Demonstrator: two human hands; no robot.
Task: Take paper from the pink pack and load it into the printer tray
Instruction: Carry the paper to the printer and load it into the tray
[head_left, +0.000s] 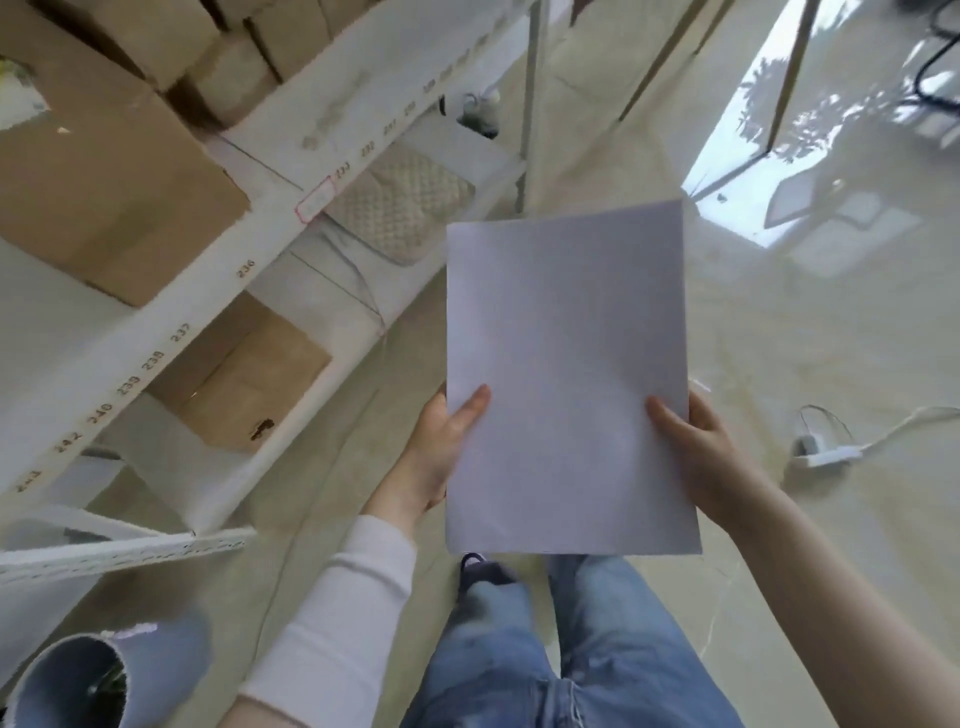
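Observation:
A stack of white paper (566, 364) is held flat in front of me, above the floor and my legs. My left hand (441, 452) grips its lower left edge, thumb on top. On the lower right edge sits my right hand (696, 457), thumb on top as well. Neither the pink pack nor the printer is in view.
White numbered shelving (249, 244) with several cardboard boxes (104, 171) runs along the left. A grey cylindrical bin (98, 675) stands at the lower left. A white cable with a plug (831, 454) lies on the glossy floor at right. Table legs (530, 104) rise ahead.

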